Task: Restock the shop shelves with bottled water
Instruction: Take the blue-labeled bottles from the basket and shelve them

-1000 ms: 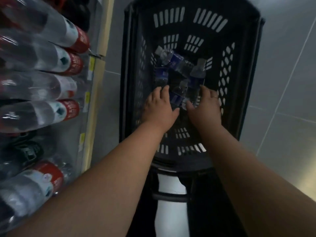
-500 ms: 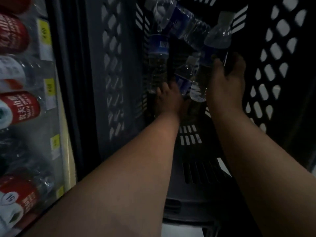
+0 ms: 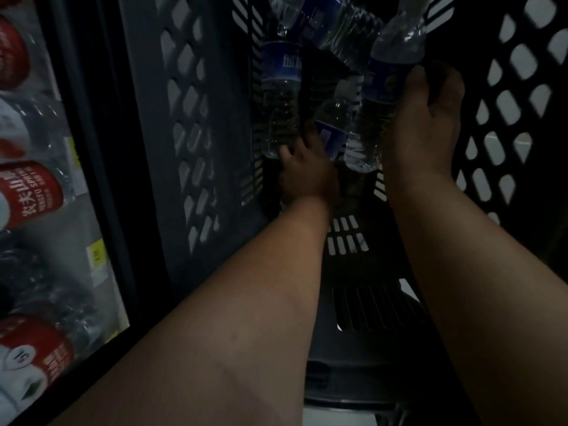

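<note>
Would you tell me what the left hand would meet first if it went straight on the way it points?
Probably the small blue-labelled bottle ahead of the left hand; its fingers seem to be at it, with a longer bottle just to their left. Depth is unclear in the dim basket.

Well to the left of the left hand [image 3: 307, 173], the red label [image 3: 33, 192] of a shelf bottle [image 3: 63, 176] reads "农夫山" and part of "NONGFU SPRING". Below it, a second red-labelled bottle [image 3: 49, 367] bears a white badge [image 3: 19, 355] marked "5L". The blue label [image 3: 384, 84] on the water bottle [image 3: 396, 47] in the right hand [image 3: 427, 124] is too blurred to read.
</note>
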Demonstrator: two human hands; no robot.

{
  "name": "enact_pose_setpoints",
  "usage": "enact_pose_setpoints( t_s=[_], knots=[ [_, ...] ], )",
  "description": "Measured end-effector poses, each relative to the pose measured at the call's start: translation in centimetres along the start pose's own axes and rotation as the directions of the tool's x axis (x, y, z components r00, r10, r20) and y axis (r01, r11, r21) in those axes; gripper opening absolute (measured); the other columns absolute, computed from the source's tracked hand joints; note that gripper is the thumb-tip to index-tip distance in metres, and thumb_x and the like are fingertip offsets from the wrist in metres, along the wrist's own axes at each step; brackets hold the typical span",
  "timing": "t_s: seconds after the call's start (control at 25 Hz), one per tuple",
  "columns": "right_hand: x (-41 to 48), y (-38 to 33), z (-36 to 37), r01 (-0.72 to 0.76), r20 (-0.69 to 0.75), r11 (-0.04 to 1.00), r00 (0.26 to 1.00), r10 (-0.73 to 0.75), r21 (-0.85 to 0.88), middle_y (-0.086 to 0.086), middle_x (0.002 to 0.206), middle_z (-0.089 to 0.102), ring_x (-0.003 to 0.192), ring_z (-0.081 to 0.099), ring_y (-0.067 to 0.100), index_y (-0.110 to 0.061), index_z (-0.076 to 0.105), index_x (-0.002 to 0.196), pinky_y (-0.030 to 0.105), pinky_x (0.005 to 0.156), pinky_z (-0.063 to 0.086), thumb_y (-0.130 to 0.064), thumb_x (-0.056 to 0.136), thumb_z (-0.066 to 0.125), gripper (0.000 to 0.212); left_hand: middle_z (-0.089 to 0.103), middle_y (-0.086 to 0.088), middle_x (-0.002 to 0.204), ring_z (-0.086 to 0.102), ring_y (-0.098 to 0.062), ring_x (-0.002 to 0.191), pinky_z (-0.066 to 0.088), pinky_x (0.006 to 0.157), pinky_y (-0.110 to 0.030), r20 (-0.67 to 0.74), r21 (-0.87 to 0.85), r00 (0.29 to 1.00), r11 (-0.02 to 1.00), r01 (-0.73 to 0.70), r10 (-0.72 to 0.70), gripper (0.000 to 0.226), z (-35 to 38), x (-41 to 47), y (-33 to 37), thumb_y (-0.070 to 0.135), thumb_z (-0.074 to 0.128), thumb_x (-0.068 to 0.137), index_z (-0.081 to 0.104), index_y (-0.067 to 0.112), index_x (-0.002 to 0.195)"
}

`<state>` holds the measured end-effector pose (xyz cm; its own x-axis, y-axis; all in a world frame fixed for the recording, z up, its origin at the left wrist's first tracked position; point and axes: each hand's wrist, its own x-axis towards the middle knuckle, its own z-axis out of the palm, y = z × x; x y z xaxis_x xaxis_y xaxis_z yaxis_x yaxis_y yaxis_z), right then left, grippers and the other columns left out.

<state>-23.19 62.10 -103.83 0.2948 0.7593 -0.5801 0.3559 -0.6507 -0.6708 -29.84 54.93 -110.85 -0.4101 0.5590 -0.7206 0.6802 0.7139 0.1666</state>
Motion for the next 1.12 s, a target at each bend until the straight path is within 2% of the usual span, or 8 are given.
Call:
enact_pose_setpoints(
  t_s=[0.16, 0.28, 0.44, 0.56, 0.68, 0.76, 0.96, 1.12],
  knots=[
    [-0.3, -0.1, -0.7, 0.003, 0.023, 0.999, 1.0, -0.001, -0.05, -0.008, 0.132, 0.05, 0.108, 0.045, -0.002, -0.019, 0.041, 0.142, -0.009, 0.07, 0.032, -0.03, 0.102, 0.043, 0.042, 0.028, -0.011, 0.155, 0.027, -0.036, 0.14, 0.035, 0.109, -0.052, 0.02, -0.228, 0.999, 0.973, 0.029, -0.026, 0.097, -2.5, -1.0, 0.2, 0.037, 0.072, 0.082, 0.009, 0.02, 0.153],
    [-0.3, -0.3, -0.9, 0.024, 0.037, 0.989, 0.999, -0.019, -0.146, -0.006, 0.136, 0.051, 0.108, 0.044, -0.001, -0.021, 0.039, 0.144, -0.002, 0.071, 0.033, -0.031, 0.1, 0.044, 0.045, 0.039, -0.013, 0.148, 0.045, -0.032, 0.13, 0.043, 0.103, -0.045, -0.047, -0.412, 0.995, 0.909, 0.061, -0.088, 0.095, -5.2, -2.0, 0.1, 0.028, 0.074, 0.081, 0.011, 0.022, 0.152],
    [0.4, 0.1, -0.1, 0.001, 0.135, 0.958, 0.99, 0.039, -0.288, 0.0, 0.14, 0.051, 0.119, 0.051, 0.013, -0.024, 0.032, 0.148, 0.022, 0.095, 0.039, -0.037, 0.094, 0.052, 0.059, 0.039, -0.013, 0.145, 0.051, -0.032, 0.124, 0.044, 0.098, -0.04, -0.055, -0.483, 0.984, 0.867, 0.124, -0.171, 0.092, -8.1, -2.5, -0.5, 0.024, 0.072, 0.083, 0.012, 0.022, 0.153],
    [1.1, 0.5, 1.2, 0.032, 0.148, 0.88, 0.988, 0.044, -0.473, 0.008, 0.153, 0.036, 0.137, 0.039, 0.026, -0.019, 0.016, 0.154, 0.037, 0.113, 0.033, -0.036, 0.092, 0.057, 0.077, 0.04, -0.012, 0.145, 0.052, -0.032, 0.122, 0.048, 0.099, -0.047, -0.072, -0.488, 0.984, 0.866, 0.109, -0.164, 0.093, -8.8, -3.0, -0.7, 0.024, 0.075, 0.08, 0.015, 0.022, 0.152],
    [1.5, 1.7, 2.8, 0.029, 0.106, 0.85, 0.994, 0.032, -0.525, 0.01, 0.157, 0.028, 0.142, 0.031, 0.025, -0.015, 0.011, 0.155, 0.032, 0.112, 0.027, -0.025, 0.093, 0.058, 0.078, 0.042, -0.011, 0.144, 0.054, -0.031, 0.12, 0.05, 0.097, -0.049, -0.079, -0.512, 0.985, 0.854, 0.093, -0.155, 0.094, -8.3, -2.9, -1.0, 0.023, 0.076, 0.079, 0.017, 0.022, 0.151],
    [2.2, 2.4, 3.6, 0.007, 0.118, 0.891, 0.992, 0.053, -0.454, 0.008, 0.152, 0.036, 0.137, 0.039, 0.024, -0.016, 0.02, 0.153, 0.027, 0.106, 0.033, -0.026, 0.093, 0.059, 0.072, 0.042, -0.01, 0.145, 0.054, -0.031, 0.121, 0.05, 0.098, -0.048, -0.083, -0.512, 0.984, 0.854, 0.094, -0.159, 0.094, -7.9, -2.6, -1.4, 0.023, 0.076, 0.079, 0.017, 0.022, 0.151],
    [3.4, 3.6, 4.2, 0.049, 0.198, 0.962, 0.98, 0.006, -0.269, 0.011, 0.147, 0.041, 0.127, 0.039, 0.011, -0.003, 0.022, 0.149, -0.01, 0.08, 0.021, -0.01, 0.09, 0.066, 0.074, 0.038, -0.008, 0.148, 0.051, -0.025, 0.126, 0.042, 0.099, -0.033, -0.076, -0.528, 0.979, 0.84, 0.123, -0.191, 0.095, -7.4, -1.1, -2.3, 0.021, 0.076, 0.08, 0.014, 0.022, 0.152],
    [2.7, 2.7, 3.3, 0.067, 0.201, 0.958, 0.979, -0.01, -0.278, 0.008, 0.142, 0.05, 0.125, 0.051, 0.018, -0.009, 0.03, 0.149, 0.002, 0.079, 0.031, -0.014, 0.087, 0.069, 0.073, 0.038, -0.008, 0.148, 0.051, -0.026, 0.125, 0.045, 0.099, -0.036, -0.068, -0.503, 0.986, 0.859, 0.096, -0.15, 0.095, -8.8, -2.3, -1.3, 0.02, 0.076, 0.08, 0.013, 0.022, 0.152]
  ],
)
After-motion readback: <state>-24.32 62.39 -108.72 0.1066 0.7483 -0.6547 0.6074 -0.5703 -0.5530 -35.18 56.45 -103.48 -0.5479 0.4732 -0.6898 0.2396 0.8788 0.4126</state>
